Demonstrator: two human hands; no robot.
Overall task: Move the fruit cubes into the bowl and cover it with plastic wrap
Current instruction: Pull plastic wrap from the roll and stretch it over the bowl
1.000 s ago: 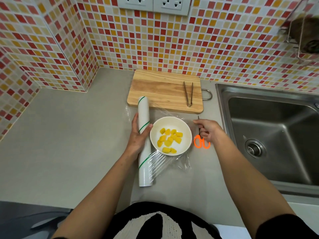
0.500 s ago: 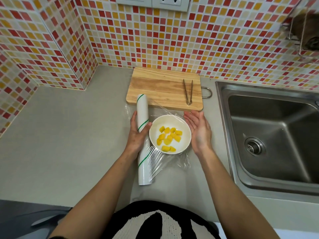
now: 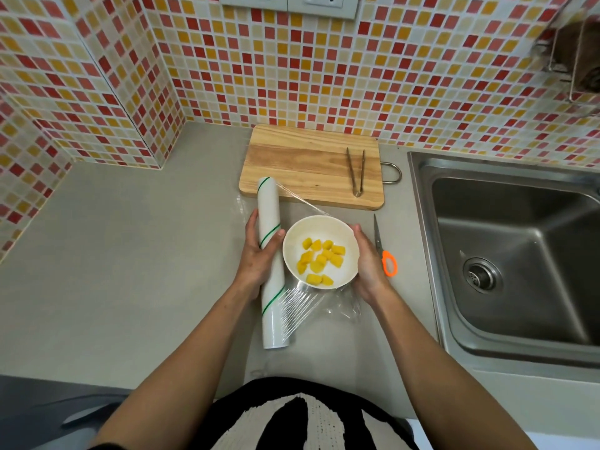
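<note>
Since half a second ago my right hand [image 3: 365, 264] has closed in from just beside the white bowl [image 3: 319, 251] and now cups its right wall, fingers [image 3: 357, 230] curved along the rim; the orange-handled scissors [image 3: 384, 251] it hid then now show just right of it on the desk [image 3: 130, 271]. My left hand [image 3: 259, 251] wraps the plastic wrap roll [image 3: 271, 264] as before, thumb across the top and fingers curled round the far side, pinning it to the desk just left of the bowl. The yellow fruit cubes [image 3: 319, 259] lie inside the bowl. A pulled-out sheet of film [image 3: 321, 303] runs from the roll under the bowl and wrinkles out toward me. Beyond the bowl the wooden cutting board [image 3: 305, 164] sits against the tiled wall, metal tongs [image 3: 356, 172] lying near its right edge. The steel sink [image 3: 519, 254] is at the far right.
</note>
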